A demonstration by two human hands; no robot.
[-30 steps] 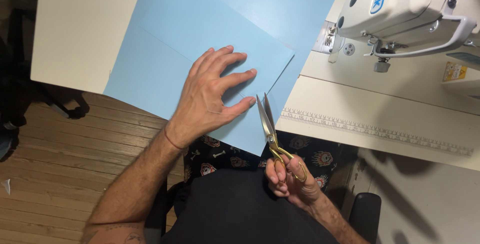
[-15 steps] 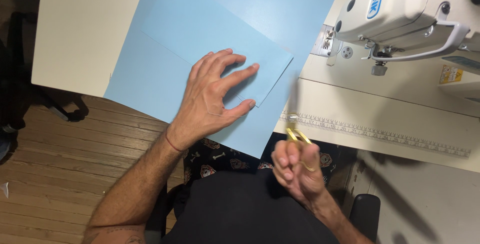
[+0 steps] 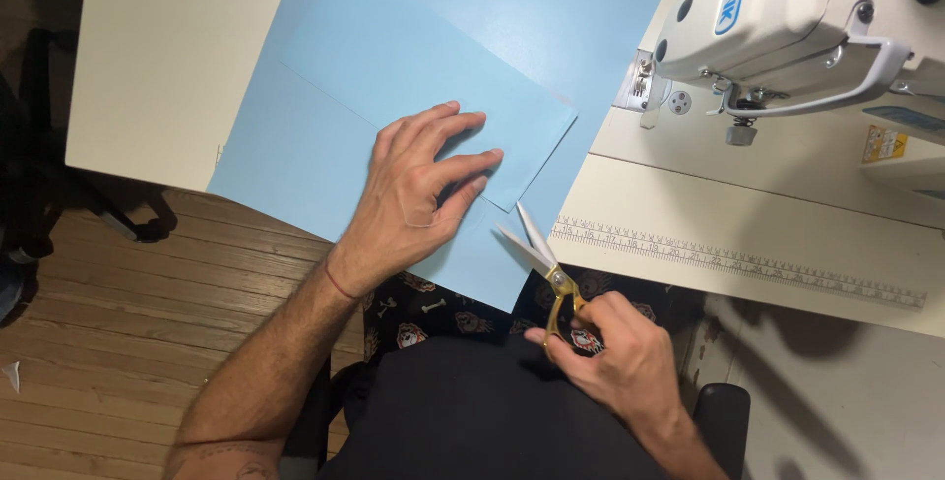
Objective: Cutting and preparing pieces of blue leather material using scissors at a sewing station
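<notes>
Scissors (image 3: 547,273) (one pair, blades apart) in right hand (image 3: 615,357) grip; left hand (image 3: 418,190) flat on two blue sheets (image 3: 394,66).

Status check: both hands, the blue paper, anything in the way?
Left hand flat on blue paper. Right hand holds gold-handled scissors, blades open at paper's near edge. Sewing machine off right, clear of cut.

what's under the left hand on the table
The left hand lies flat on a smaller light blue sheet, which lies on a larger light blue sheet over the white table. What lies beneath the palm itself is covered.
</notes>
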